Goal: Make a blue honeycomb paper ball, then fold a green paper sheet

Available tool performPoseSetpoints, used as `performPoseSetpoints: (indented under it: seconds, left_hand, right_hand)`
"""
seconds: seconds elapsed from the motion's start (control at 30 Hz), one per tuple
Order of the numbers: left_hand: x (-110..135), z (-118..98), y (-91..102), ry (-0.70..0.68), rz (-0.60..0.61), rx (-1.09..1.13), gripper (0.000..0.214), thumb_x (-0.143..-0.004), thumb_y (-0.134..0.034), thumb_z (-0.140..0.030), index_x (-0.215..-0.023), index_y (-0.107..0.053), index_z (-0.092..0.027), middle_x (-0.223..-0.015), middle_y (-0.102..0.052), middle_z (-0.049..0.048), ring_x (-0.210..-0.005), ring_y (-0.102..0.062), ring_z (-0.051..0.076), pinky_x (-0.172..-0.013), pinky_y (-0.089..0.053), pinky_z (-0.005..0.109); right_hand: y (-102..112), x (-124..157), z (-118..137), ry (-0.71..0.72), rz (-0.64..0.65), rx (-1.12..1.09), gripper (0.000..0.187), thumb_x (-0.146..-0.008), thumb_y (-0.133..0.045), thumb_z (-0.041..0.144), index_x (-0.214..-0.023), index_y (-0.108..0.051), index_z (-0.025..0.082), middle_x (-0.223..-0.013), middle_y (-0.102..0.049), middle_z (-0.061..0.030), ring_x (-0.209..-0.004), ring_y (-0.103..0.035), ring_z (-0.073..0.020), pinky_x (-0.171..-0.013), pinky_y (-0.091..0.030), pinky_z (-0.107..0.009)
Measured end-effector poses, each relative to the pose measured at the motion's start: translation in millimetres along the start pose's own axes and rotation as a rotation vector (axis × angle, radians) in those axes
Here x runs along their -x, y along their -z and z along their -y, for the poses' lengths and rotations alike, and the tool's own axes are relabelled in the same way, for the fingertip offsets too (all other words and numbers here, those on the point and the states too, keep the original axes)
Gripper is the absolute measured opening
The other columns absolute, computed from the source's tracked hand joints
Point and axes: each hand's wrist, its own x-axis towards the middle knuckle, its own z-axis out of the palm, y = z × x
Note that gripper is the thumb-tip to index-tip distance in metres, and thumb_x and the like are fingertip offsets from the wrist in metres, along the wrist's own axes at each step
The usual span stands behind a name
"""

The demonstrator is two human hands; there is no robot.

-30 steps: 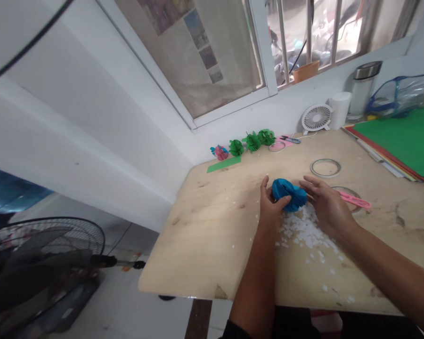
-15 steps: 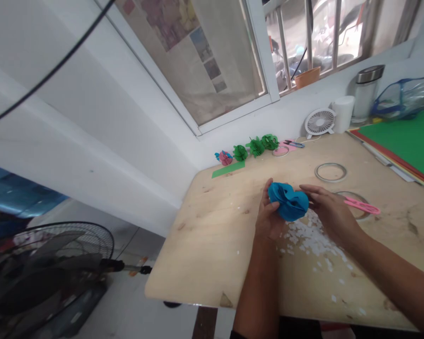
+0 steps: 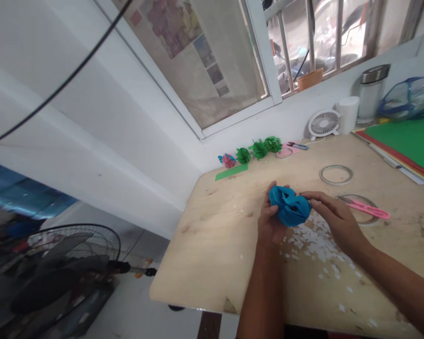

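Observation:
A blue paper flower [image 3: 289, 207], made of rounded, folded layers that fan apart, is held just above the wooden table. My left hand [image 3: 270, 221] wraps its left side and underside, with the thumb pressed on the front. On the opposite side my right hand [image 3: 334, 216] pinches the flower's right edge between thumb and forefinger; its other fingers are partly hidden. Beneath and to the right of the flower, small white paper scraps [image 3: 320, 242] are scattered over the wood.
Pink scissors [image 3: 369, 208] lie across a tape roll [image 3: 360, 221], with another roll [image 3: 335, 174] behind. Several green paper balls [image 3: 259, 149] and a pink-blue one [image 3: 228, 160] line the wall. Coloured paper sheets [image 3: 410, 146], a small white fan [image 3: 324, 124] and a floor fan [image 3: 63, 273] flank the table [image 3: 212, 249].
My right thumb and forefinger have closed in on the flower's right edge, and its folds sit slightly differently. The whole view has shifted a little, moving things rightward and down.

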Motion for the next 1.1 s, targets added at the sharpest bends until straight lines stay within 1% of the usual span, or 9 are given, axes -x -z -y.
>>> performPoseSetpoints:
  seconds: [0.17, 0.27, 0.4, 0.47, 0.57, 0.73, 0.87, 1.1]
  left_hand:
    - [-3, 1, 5.3, -0.049, 0.011, -0.062, 0.082, -0.062, -0.078, -0.035, -0.139, -0.050, -0.026, -0.137, -0.060, 0.0121, -0.129, -0.055, 0.035, -0.109, -0.041, 0.049]
    - [-3, 0, 6.5, -0.069, 0.013, -0.092, 0.082, -0.061, -0.080, -0.035, -0.138, -0.052, -0.027, -0.137, -0.060, 0.0117, -0.127, -0.055, 0.034, -0.107, -0.042, 0.048]
    - [-3, -1, 7.0, -0.087, 0.026, -0.107, 0.080, -0.060, -0.083, -0.033, -0.135, -0.055, -0.028, -0.135, -0.061, 0.0106, -0.124, -0.057, 0.032, -0.104, -0.044, 0.045]
    - [-3, -2, 7.1, -0.087, 0.035, -0.128, 0.080, -0.059, -0.084, -0.033, -0.134, -0.056, -0.028, -0.135, -0.061, 0.0107, -0.122, -0.058, 0.032, -0.103, -0.045, 0.044]
    - [-2, -4, 7.2, -0.075, 0.055, -0.164, 0.082, -0.058, -0.086, -0.033, -0.134, -0.057, -0.027, -0.135, -0.061, 0.0113, -0.120, -0.059, 0.031, -0.101, -0.046, 0.043]
    - [-2, -6, 7.1, -0.076, 0.079, -0.171, 0.081, -0.057, -0.088, -0.032, -0.132, -0.059, -0.027, -0.135, -0.062, 0.0114, -0.119, -0.060, 0.030, -0.099, -0.048, 0.040]
    - [-1, -7, 6.2, -0.080, 0.082, -0.168, 0.079, -0.057, -0.088, -0.031, -0.130, -0.060, -0.027, -0.134, -0.063, 0.0108, -0.118, -0.061, 0.029, -0.099, -0.048, 0.040]
    - [-2, -7, 5.7, -0.065, 0.080, -0.199, 0.083, -0.055, -0.089, -0.035, -0.131, -0.059, -0.027, -0.135, -0.062, 0.0120, -0.118, -0.061, 0.032, -0.098, -0.049, 0.042]
  right_hand:
    - [0, 1, 0, 0.049, 0.004, 0.083, 0.033, -0.085, -0.060, 0.055, -0.093, -0.074, 0.026, -0.106, -0.075, -0.0067, -0.104, -0.068, -0.0292, -0.088, -0.055, -0.042]
    - [-1, 2, -3, 0.068, 0.007, 0.151, 0.034, -0.083, -0.062, 0.056, -0.094, -0.073, 0.026, -0.109, -0.074, -0.0078, -0.102, -0.068, -0.0298, -0.086, -0.055, -0.044]
    - [-2, 2, -9, 0.120, -0.017, 0.251, 0.033, -0.081, -0.064, 0.054, -0.097, -0.072, 0.025, -0.113, -0.072, -0.0085, -0.106, -0.066, -0.0305, -0.093, -0.052, -0.050]
    - [-2, 1, -10, 0.139, -0.020, 0.282, 0.030, -0.081, -0.064, 0.051, -0.094, -0.072, 0.025, -0.112, -0.073, -0.0086, -0.106, -0.066, -0.0310, -0.096, -0.051, -0.052]
    - [-2, 0, -11, 0.150, -0.029, 0.301, 0.026, -0.080, -0.063, 0.048, -0.088, -0.072, 0.025, -0.109, -0.074, -0.0092, -0.105, -0.067, -0.0322, -0.096, -0.050, -0.054]
    - [0, 0, -11, 0.153, -0.032, 0.320, 0.025, -0.080, -0.061, 0.047, -0.082, -0.072, 0.025, -0.106, -0.075, -0.0088, -0.103, -0.068, -0.0320, -0.094, -0.051, -0.054]
    - [0, -1, -11, 0.143, -0.015, 0.310, 0.024, -0.080, -0.061, 0.047, -0.081, -0.072, 0.026, -0.105, -0.075, -0.0079, -0.101, -0.069, -0.0316, -0.094, -0.052, -0.052]
    - [1, -1, -13, 0.150, 0.000, 0.306, 0.022, -0.082, -0.059, 0.044, -0.076, -0.070, 0.026, -0.102, -0.076, -0.0061, -0.097, -0.070, -0.0289, -0.090, -0.053, -0.047]
